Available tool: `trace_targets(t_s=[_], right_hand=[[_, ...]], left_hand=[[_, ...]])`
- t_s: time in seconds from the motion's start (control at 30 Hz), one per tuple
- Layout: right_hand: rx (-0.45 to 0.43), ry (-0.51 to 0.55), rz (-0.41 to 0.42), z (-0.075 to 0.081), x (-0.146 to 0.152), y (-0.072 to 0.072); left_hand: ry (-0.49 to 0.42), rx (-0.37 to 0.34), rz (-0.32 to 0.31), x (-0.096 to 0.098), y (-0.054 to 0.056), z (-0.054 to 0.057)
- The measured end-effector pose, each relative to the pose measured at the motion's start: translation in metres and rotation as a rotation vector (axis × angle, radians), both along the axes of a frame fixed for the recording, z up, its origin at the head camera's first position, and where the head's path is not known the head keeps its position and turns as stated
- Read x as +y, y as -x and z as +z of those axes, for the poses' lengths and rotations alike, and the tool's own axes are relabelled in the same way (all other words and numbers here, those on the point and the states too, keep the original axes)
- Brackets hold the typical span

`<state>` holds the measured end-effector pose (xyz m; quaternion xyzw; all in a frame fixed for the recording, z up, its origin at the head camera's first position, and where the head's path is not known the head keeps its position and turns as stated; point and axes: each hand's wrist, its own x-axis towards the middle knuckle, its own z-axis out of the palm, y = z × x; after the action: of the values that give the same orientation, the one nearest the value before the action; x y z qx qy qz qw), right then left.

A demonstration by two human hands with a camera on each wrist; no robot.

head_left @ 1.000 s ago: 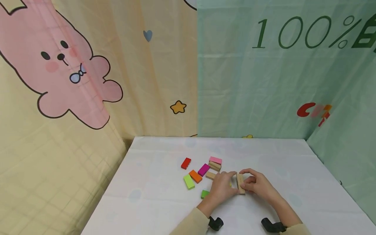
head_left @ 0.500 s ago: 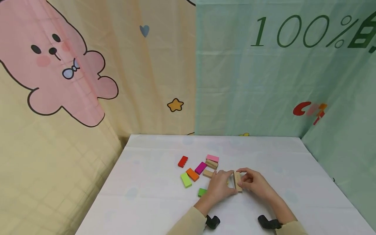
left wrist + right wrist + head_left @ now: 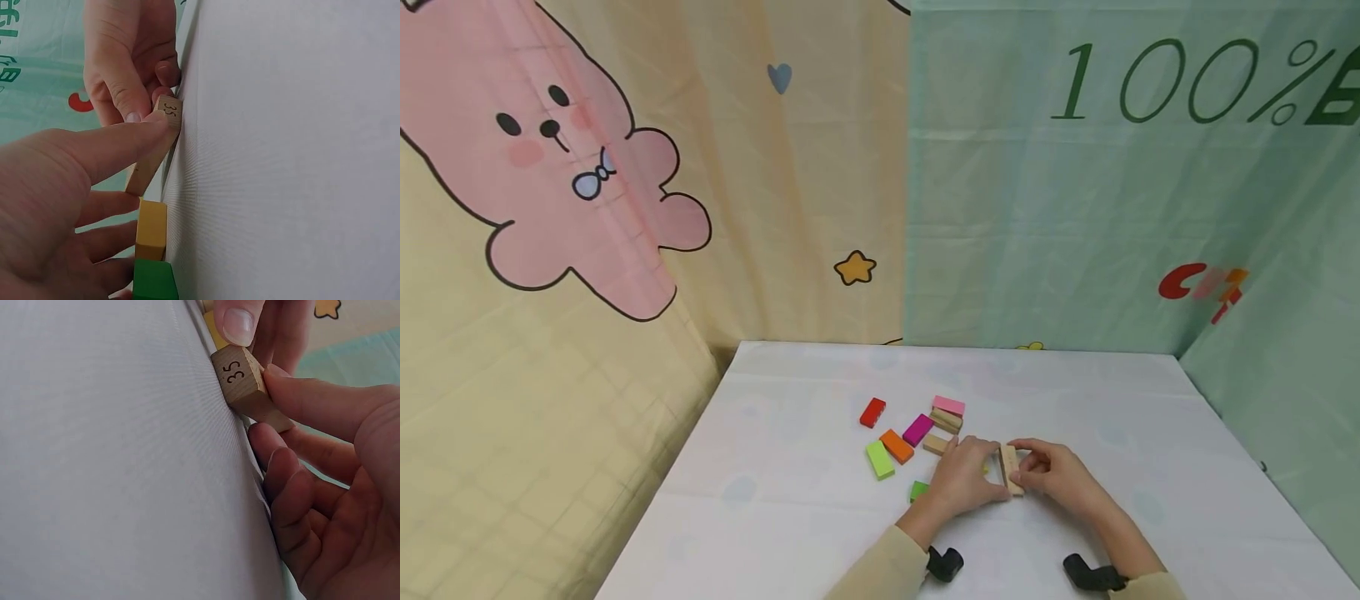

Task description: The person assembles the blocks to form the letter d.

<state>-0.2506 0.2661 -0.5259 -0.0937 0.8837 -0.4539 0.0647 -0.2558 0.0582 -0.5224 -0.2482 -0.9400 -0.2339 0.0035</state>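
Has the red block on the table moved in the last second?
No, not visibly: in the head view, the red block sits the same way from the orange block and the table's far edge.

A red block (image 3: 872,412), pink block (image 3: 949,406), magenta block (image 3: 918,430), orange block (image 3: 897,447), lime block (image 3: 880,460), green block (image 3: 918,491) and yellow block (image 3: 151,230) lie scattered on a white-draped table (image 3: 1112,392) among bare wooden blocks (image 3: 947,419). A wooden block marked 35 (image 3: 236,376) sits rightmost.

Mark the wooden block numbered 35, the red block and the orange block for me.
Wooden block numbered 35 (image 3: 234,376): right wrist view, on its numbered end face.
Red block (image 3: 872,412): head view, middle of its upper face.
Orange block (image 3: 896,446): head view, middle of its upper face.
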Motion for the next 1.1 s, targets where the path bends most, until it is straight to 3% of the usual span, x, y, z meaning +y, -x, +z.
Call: trace_targets(t_s=[0.23, 0.4, 0.73, 0.97, 1.1], right_hand=[[0.014, -0.013, 0.029, 0.002, 0.002, -0.001], [0.005, -0.016, 0.057, 0.000, 0.004, -0.003], [-0.031, 0.009, 0.157, 0.000, 0.013, -0.001], [-0.067, 0.040, 0.160, 0.001, 0.013, -0.001], [-0.057, 0.035, 0.157, 0.001, 0.012, 0.000]], left_hand=[[0.096, 0.033, -0.013, 0.001, -0.001, 0.001], [0.091, 0.020, -0.027, 0.001, -0.002, 0.001], [0.099, 0.074, -0.039, 0.000, -0.006, -0.001], [0.096, 0.060, -0.040, 0.000, -0.004, -0.002], [0.052, 0.013, -0.055, -0.003, 0.001, 0.002]])
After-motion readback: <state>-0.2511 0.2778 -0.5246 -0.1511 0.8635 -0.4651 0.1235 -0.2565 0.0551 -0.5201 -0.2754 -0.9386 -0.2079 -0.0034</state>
